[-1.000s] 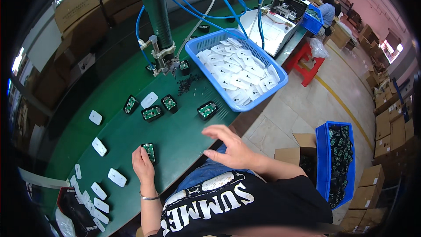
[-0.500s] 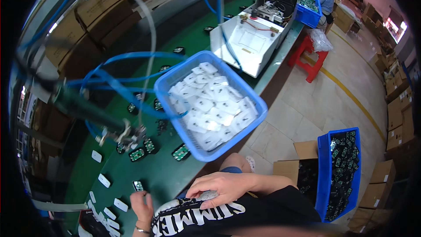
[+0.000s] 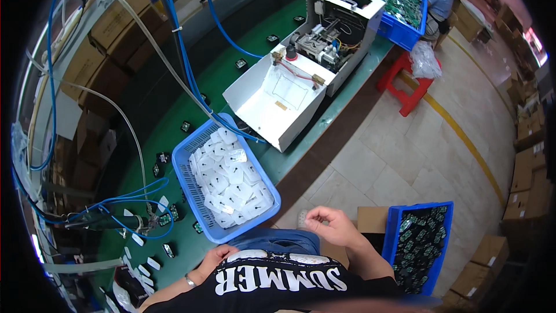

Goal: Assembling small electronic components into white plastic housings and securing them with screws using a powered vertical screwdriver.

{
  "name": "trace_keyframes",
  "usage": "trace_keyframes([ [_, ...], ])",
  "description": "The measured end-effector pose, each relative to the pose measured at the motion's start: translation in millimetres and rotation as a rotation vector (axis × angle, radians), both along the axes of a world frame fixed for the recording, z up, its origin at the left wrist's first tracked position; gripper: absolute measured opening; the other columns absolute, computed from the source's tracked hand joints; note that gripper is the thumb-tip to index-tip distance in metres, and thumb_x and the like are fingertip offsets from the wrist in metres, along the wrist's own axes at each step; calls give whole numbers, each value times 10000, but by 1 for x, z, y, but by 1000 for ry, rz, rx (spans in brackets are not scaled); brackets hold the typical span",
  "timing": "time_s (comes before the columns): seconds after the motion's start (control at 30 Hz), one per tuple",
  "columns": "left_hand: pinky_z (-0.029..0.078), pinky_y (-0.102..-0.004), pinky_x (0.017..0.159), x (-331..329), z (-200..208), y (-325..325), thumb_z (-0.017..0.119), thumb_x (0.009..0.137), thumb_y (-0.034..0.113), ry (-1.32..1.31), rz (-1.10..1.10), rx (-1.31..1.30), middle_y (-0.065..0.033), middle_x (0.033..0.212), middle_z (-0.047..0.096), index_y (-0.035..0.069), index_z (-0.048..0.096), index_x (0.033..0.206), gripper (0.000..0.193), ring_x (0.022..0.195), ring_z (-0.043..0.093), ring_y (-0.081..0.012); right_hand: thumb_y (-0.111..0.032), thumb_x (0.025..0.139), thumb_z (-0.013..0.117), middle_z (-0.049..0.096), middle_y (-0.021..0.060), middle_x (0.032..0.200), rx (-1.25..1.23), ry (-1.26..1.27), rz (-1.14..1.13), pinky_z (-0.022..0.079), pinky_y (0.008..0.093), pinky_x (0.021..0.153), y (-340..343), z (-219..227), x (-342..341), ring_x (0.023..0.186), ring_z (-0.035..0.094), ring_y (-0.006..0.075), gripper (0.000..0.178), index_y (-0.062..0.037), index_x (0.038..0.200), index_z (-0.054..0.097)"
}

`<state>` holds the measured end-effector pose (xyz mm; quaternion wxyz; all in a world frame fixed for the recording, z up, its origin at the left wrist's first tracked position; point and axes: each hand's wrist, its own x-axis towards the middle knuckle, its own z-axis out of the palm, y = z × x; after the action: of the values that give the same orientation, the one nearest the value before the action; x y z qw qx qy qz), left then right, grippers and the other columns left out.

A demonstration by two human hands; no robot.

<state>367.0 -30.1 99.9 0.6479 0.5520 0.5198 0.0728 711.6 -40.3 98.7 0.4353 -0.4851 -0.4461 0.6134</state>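
Observation:
My left hand (image 3: 216,259) lies at the green workbench's near edge, just below the blue plastic basket (image 3: 248,230), against the dark shirt. Its fingers are loosely bent with the tips partly hidden, and nothing shows in them. White plastic pieces (image 3: 231,179), each with a small dark mark, fill the basket. My right hand (image 3: 331,227) hangs past the bench edge, above the lap and beside an open cardboard box (image 3: 372,220). Its fingers curl in toward the thumb; I see no object there. Closest to the left hand on the bench is a small black-cased circuit unit (image 3: 168,249).
A hanging driver tool (image 3: 113,222) with blue hoses stands left. Beyond the basket sits a white machine (image 3: 275,98), its lid lowered. Blue crates of circuit boards stand at the far end (image 3: 399,33) and right (image 3: 392,237). A red stool (image 3: 405,84) is near a seated person.
My right hand has moved right, away from the shirt front. The left hand has drawn back from the black-cased unit to the bench edge. The whole view has shifted, with the basket appearing farther left.

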Motion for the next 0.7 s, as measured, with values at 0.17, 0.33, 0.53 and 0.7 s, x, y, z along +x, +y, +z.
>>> trace_keyframes([
  [0.17,456,-203,675,45,23,57,536,874,122,-124,138,-50,-35,863,632,-12,625,931,170,732,547,-75,-148,822,615,577,-9,733,27,-136,-128,435,213,608,59,22,25,663,504,54,132,-25,867,608],
  [0.33,459,-235,690,66,32,111,564,843,95,-329,162,215,-59,874,638,-5,630,930,148,755,574,-116,-99,826,605,572,-13,749,84,-205,-225,416,189,613,131,36,49,679,497,39,106,-1,864,590],
  [0.53,448,-324,754,113,56,157,645,739,72,-254,52,571,-98,872,634,19,636,901,171,827,582,-233,-88,834,595,581,-3,756,125,-95,-299,430,183,613,189,27,102,683,527,50,110,11,880,587],
  [0.7,443,-337,740,217,68,205,678,683,76,25,52,973,-104,862,624,16,631,880,211,819,560,-263,-108,846,581,564,-1,727,127,-79,-216,429,181,582,250,-3,167,637,514,53,104,-9,877,569],
])
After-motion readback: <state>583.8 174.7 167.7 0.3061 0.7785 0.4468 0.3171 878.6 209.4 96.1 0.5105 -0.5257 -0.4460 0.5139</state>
